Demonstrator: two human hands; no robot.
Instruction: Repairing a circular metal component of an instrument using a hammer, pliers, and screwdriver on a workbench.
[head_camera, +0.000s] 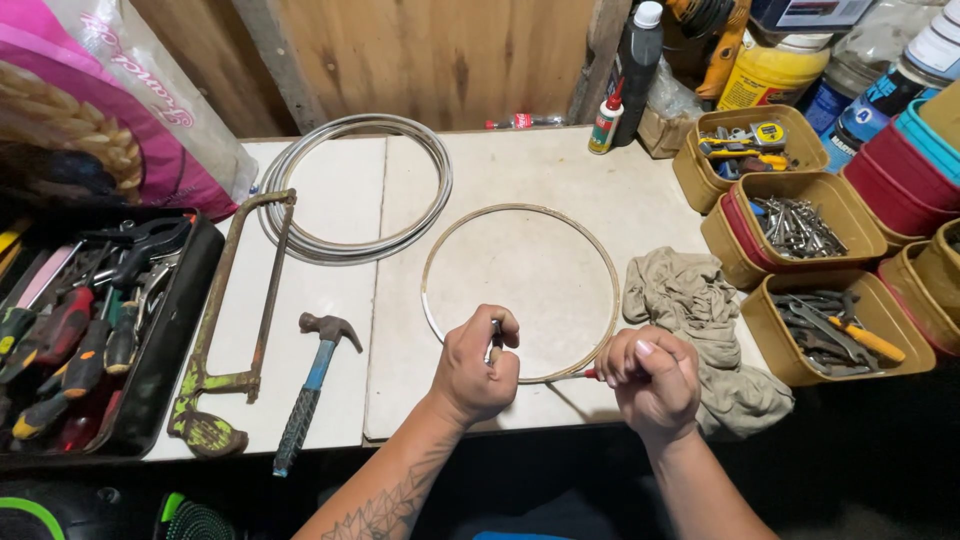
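1. Two hands: left hand (478, 365) and right hand (652, 378), both at lower centre of the frame.
2. One thin metal hoop (432, 250) lying flat at centre.
3. One coil of grey cable (300, 235) at upper centre-left.
4. One hacksaw (235, 320) at left of centre.
5. One hammer (312, 385) at lower left of centre.
6. One crumpled rag (690, 300) at right of centre.
7. One black tray of tools (170, 340) at far left.
8. Three open yellow tubs (800, 375) of tools at right.

Both hands (480, 362) (652, 380) gripping metal hoop (520, 292), workbench (540, 170)
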